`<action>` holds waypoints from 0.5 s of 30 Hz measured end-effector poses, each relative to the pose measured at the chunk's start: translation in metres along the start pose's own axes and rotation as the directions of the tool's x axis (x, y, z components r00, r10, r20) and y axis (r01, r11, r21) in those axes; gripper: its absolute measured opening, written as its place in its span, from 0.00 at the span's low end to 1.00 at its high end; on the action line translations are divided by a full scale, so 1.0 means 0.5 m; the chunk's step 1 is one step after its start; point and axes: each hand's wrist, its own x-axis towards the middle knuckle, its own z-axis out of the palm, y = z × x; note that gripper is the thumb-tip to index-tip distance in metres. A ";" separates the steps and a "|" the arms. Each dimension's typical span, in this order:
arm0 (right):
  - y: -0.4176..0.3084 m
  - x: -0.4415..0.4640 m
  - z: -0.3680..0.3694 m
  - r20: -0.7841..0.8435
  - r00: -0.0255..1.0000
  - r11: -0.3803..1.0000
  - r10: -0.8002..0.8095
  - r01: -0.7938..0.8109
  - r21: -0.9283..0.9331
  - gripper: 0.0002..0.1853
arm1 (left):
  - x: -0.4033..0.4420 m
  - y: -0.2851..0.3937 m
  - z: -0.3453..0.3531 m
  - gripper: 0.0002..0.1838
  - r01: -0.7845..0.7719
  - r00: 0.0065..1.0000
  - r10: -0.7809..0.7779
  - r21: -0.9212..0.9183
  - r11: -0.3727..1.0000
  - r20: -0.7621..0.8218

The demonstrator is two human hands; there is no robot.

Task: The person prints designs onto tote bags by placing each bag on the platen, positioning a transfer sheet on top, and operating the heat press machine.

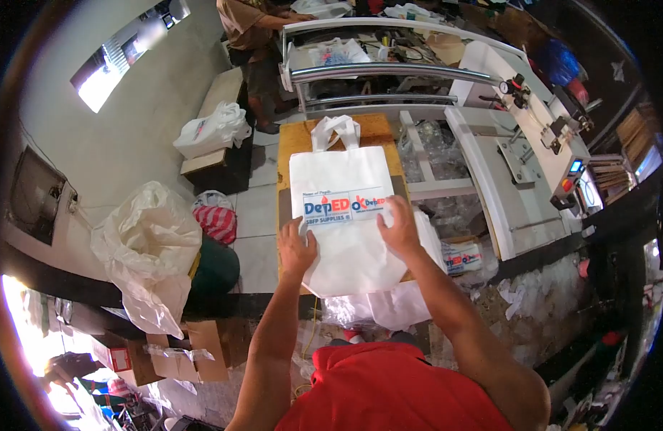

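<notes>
A white tote bag [346, 255] lies flat before me, its loop handles pointing away. Blue and red print, including "DepED" and "SBFP SUPPLIES", crosses its middle. My left hand [297, 248] rests at the bag's left edge beside the print, thumb apart from the fingers. On the other side, my right hand [399, 228] touches the bag at the right end of the print, its fingers spread and covering a little of it. Beneath the bag is a yellow-brown board [374, 128]. More white fabric [426, 237] shows under the bag's right side.
A metal-railed press machine [518, 165] stands right, with a gauge and small display. White bags [215, 131] are piled on a bench at left. A big white sack [148, 237] and cardboard box [195, 352] sit lower left. Another person [249, 36] stands at the back.
</notes>
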 end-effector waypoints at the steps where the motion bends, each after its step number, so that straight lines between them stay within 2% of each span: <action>1: -0.003 0.010 -0.027 -0.065 0.998 0.999 0.001 0.003 0.052 0.26 | 0.000 -0.009 0.001 0.21 0.016 0.999 -0.018 -0.057 0.998 -0.028; 2: 0.002 0.017 -0.075 -0.105 0.994 1.000 0.017 -0.015 0.016 0.23 | 0.003 -0.017 0.002 0.21 0.017 0.999 -0.018 -0.059 0.998 -0.030; 3: 0.004 0.022 -0.142 -0.116 0.983 0.990 0.139 -0.136 0.032 0.19 | 0.000 -0.033 0.009 0.19 0.144 0.988 -0.153 -0.209 0.967 -0.028; 4: 0.052 0.017 -0.201 -0.212 0.976 0.993 0.042 -0.064 -0.099 0.15 | -0.002 -0.049 0.015 0.17 0.263 0.959 -0.283 -0.354 0.898 -0.004; 5: 0.083 0.014 -0.273 -0.323 0.946 0.980 0.034 -0.095 -0.174 0.15 | -0.003 -0.064 0.022 0.14 0.293 0.939 -0.340 -0.415 0.861 -0.043; 6: 0.127 0.010 -0.339 -0.478 0.876 0.987 0.063 -0.125 -0.100 0.14 | 0.000 -0.070 0.019 0.14 0.292 0.939 -0.340 -0.419 0.860 -0.044; 7: 0.212 -0.007 -0.439 -0.440 0.898 0.913 -0.009 -0.172 -0.371 0.13 | 0.002 -0.076 0.016 0.13 0.334 0.920 -0.389 -0.424 0.842 -0.048; 8: 0.297 -0.019 -0.531 -0.463 0.885 0.846 -0.043 -0.214 -0.488 0.14 | 0.003 -0.079 0.014 0.13 0.376 0.898 -0.438 -0.429 0.822 -0.053; 9: 0.331 -0.024 -0.610 -0.493 0.867 0.707 -0.075 -0.302 -0.639 0.15 | 0.002 -0.080 0.012 0.13 0.375 0.897 -0.438 -0.431 0.821 -0.053; 10: 0.336 -0.021 -0.668 -0.546 0.824 0.548 0.152 -0.530 -0.647 0.18 | 0.001 -0.079 0.012 0.12 0.382 0.892 -0.449 -0.438 0.814 -0.057; 11: 0.362 -0.022 -0.719 -0.531 0.824 0.491 0.197 -0.552 -0.674 0.25 | 0.001 -0.077 0.012 0.12 0.388 0.886 -0.459 -0.445 0.807 -0.061; 12: 0.415 -0.024 -0.757 -0.532 0.825 0.491 0.192 -0.550 -0.676 0.25 | 0.002 -0.074 0.013 0.11 0.394 0.880 -0.471 -0.453 0.800 -0.066; 14: 0.524 -0.038 -0.808 -0.380 0.893 0.499 0.241 -0.450 -0.741 0.29 | 0.009 -0.058 -0.001 0.11 0.393 0.887 -0.457 -0.406 0.825 -0.070; 15: 0.522 -0.031 -0.816 -0.307 0.915 0.486 0.262 -0.400 -0.777 0.30 | 0.009 -0.057 -0.005 0.10 0.391 0.895 -0.441 -0.353 0.850 -0.071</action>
